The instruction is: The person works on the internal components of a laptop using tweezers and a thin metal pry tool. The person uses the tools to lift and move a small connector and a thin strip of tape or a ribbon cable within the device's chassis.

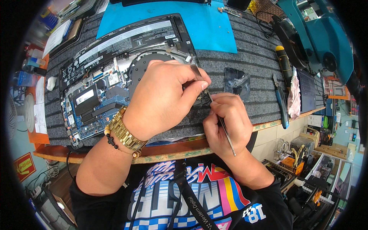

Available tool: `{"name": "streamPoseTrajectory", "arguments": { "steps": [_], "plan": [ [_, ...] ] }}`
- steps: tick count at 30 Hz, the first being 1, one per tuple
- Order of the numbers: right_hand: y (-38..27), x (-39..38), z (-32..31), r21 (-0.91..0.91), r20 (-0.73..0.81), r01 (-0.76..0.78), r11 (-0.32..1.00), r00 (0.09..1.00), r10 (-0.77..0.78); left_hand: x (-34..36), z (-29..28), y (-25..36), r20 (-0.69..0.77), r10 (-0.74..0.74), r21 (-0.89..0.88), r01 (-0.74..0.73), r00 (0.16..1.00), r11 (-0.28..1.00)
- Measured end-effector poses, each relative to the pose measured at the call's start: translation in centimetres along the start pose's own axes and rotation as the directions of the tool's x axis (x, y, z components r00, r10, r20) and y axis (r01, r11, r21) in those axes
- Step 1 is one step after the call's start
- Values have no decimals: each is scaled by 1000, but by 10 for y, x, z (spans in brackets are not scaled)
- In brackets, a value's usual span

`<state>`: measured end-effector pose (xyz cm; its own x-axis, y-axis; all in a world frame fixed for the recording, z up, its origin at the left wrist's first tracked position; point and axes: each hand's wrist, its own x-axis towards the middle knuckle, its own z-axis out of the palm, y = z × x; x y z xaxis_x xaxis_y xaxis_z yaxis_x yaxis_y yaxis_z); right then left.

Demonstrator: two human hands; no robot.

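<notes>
Left hand [166, 97] pinching a flat metal tool [196, 72] over the right side of the opened laptop [109, 92] on the striped mat [257, 69], right hand [229, 120] pinching a slim metal rod [227, 137] just beside! Small print covers the battery [126, 43], and bold lettering runs across the shirt [176, 195].

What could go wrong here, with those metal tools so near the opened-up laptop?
The thin metal rod in the right hand could slip and scratch the opened laptop. The gold watch on the left wrist sits close to the exposed blue circuit board and might snag or knock it. The battery appears to be in place, so stray metal contact might short something.
</notes>
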<state>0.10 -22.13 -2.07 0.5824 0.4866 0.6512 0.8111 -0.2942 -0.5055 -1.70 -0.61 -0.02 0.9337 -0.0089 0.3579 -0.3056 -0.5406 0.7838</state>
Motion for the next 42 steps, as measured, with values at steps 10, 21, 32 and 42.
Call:
{"name": "streamPoseTrajectory", "arguments": {
  "steps": [10,21,32,42],
  "plan": [
    [-2,1,-1,-22,20,9,1000,1000,-9,-2,2,1,-11,23,73,-22,1000,997],
    [-2,-1,-2,3,-6,-9,1000,1000,9,-2,2,2,5,33,104,-33,999,994],
    [-1,0,0,-9,-10,9,1000,1000,-9,-1,2,1,9,-32,21,32,999,999],
    [-1,-2,-1,9,-20,2,1000,1000,-2,-1,3,2,12,7,83,-8,1000,997]
  ]
}}
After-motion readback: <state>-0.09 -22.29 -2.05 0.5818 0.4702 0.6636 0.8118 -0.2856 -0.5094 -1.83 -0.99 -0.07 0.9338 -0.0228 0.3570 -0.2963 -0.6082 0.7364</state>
